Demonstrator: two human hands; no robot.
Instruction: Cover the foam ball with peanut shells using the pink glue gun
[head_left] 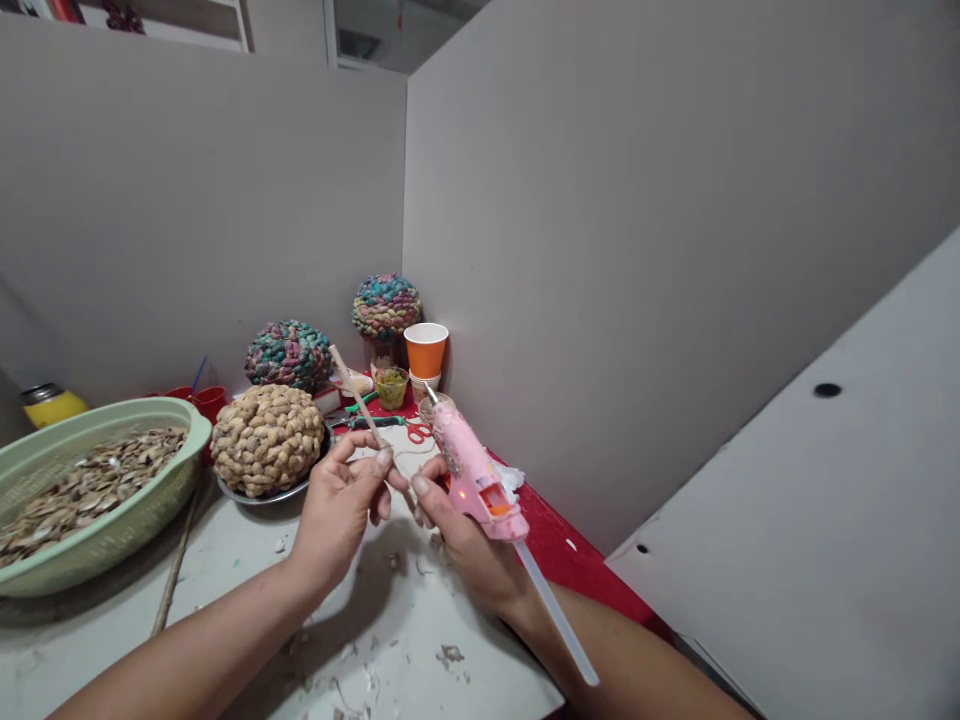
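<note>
Head view: I see left hand (pixel 343 497), fingers clamped on stick (pixel 358 399), mid-frame; stick slants lower-right toward right hand (pixel 461 548), closed round glue gun (pixel 466 447).

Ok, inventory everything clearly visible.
Oval plastic basin: 1, green, left
Flat chips: many, brown, inside basin
Bumpy balls: 2, multicoloured, back
Bumpy ball: 1, beige, on metal dish
Tapered cup: 1, orange, back
Container: 1, yellow, behind basin
Glue gun: 1, pink, centre
Thin stick: 1, beige, centre
Scissors: 1, red-handled, beyond stick
Rod: 1, brown, beside basin
Tabletop: 1, white, below
Panels: several, grey, around
Left hand: 1, holding stick
Right hand: 1, at glue gun
</note>
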